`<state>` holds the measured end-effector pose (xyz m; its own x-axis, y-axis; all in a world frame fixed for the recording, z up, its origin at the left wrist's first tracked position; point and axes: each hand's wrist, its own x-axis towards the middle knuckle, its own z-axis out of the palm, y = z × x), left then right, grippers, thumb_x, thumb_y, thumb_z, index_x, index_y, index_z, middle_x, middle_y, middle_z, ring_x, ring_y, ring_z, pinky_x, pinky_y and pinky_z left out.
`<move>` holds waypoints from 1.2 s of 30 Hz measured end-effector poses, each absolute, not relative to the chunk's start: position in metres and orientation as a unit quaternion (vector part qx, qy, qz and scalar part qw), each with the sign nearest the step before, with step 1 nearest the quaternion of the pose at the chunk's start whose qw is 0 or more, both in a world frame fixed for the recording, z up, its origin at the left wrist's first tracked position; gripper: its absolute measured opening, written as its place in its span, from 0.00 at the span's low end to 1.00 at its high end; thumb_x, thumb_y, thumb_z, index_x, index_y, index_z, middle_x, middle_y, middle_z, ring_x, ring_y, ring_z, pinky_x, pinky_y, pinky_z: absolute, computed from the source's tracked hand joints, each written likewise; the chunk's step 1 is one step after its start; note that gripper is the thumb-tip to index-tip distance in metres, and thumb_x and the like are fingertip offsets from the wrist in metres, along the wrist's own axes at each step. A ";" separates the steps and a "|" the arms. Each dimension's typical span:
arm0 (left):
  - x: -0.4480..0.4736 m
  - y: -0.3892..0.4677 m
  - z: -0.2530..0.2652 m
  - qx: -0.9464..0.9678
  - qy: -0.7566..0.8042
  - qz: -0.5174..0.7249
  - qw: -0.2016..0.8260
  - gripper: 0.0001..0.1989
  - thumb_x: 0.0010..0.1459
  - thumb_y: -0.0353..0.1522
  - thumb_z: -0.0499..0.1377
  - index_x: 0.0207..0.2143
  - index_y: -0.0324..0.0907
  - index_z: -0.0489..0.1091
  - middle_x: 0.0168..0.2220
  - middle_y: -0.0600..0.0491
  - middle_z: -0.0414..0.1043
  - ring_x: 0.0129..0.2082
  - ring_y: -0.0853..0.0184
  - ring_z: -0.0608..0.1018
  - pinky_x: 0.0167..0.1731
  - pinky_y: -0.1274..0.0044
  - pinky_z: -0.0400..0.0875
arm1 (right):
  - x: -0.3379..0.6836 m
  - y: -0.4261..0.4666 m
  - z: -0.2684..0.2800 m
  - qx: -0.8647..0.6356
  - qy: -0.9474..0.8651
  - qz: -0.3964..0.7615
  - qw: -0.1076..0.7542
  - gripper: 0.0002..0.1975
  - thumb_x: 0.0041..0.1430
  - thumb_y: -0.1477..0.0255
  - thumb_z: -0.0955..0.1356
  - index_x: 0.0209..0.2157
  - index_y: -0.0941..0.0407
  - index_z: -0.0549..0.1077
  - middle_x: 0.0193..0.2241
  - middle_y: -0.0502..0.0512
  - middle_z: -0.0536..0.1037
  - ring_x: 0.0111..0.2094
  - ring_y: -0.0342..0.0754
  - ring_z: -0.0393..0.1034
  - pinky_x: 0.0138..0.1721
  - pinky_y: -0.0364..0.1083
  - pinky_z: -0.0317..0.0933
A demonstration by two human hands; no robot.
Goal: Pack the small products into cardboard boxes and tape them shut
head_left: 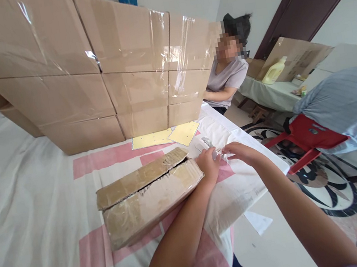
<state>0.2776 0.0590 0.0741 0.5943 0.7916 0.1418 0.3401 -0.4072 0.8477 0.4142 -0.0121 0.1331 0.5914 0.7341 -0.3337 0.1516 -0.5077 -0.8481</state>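
Note:
My left hand is at the right end of a worn, taped cardboard box, its fingers closed around a small whitish thing that I cannot make out. Just to the right, my right hand reaches in with its fingertips pinched together. Thin white or clear scraps show by those fingertips, too small to name. Past my hands, yellow sheets with small dots lie on the cloth-covered table. The box's top flaps meet with a dark gap between them.
Stacked taped cartons form a wall across the back of the table. One person is behind the cartons' right end; another sits on a red chair at right. A yellow bottle stands on a far table.

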 end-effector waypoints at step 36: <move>0.281 0.059 0.057 0.835 0.315 0.285 0.350 0.23 0.65 0.36 0.58 0.63 0.56 0.66 0.45 0.51 0.71 0.39 0.64 0.77 0.37 0.77 0.69 | 0.418 -0.032 0.109 -0.761 -0.285 0.401 0.423 0.05 0.54 0.67 0.71 0.31 0.53 0.75 0.34 0.52 0.74 0.39 0.49 0.67 0.36 0.45 0.62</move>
<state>0.2807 0.0594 0.0574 0.6387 0.7256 0.2562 0.3265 -0.5571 0.7636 0.4175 -0.0318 0.1088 0.5164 0.7721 -0.3702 0.0944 -0.4810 -0.8716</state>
